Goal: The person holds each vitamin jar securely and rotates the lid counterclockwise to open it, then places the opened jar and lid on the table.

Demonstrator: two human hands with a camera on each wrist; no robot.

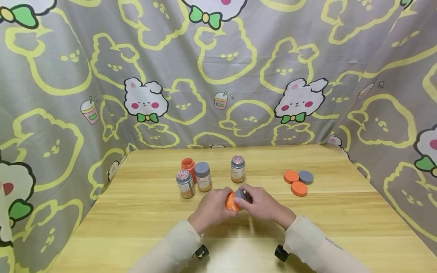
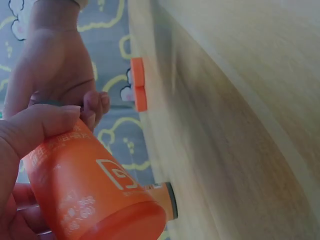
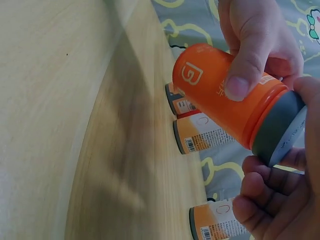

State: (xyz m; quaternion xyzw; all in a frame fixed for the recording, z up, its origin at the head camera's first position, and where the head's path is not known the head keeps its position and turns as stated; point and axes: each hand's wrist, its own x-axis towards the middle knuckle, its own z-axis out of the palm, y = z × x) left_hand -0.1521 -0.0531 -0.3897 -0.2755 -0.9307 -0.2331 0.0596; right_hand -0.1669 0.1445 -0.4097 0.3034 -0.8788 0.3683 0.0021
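Tilted above the table between both hands is an orange bottle (image 3: 212, 85) with a dark grey cap (image 3: 280, 127) on its mouth. My left hand (image 1: 213, 206) grips the bottle's body, thumb laid along its side. My right hand (image 1: 261, 203) pinches the grey cap at the rim between thumb and fingers. White print shows on the bottle in the left wrist view, where its base points toward the lower right. Whether the cap sits fully threaded cannot be told.
Left of centre stand an uncapped orange bottle (image 1: 188, 165), a grey-capped bottle (image 1: 203, 177) and a bottle with a patterned seal (image 1: 186, 185). Another sealed bottle (image 1: 238, 170) stands behind the hands. Two orange caps (image 1: 291, 176) and a grey cap (image 1: 306, 177) lie at right.
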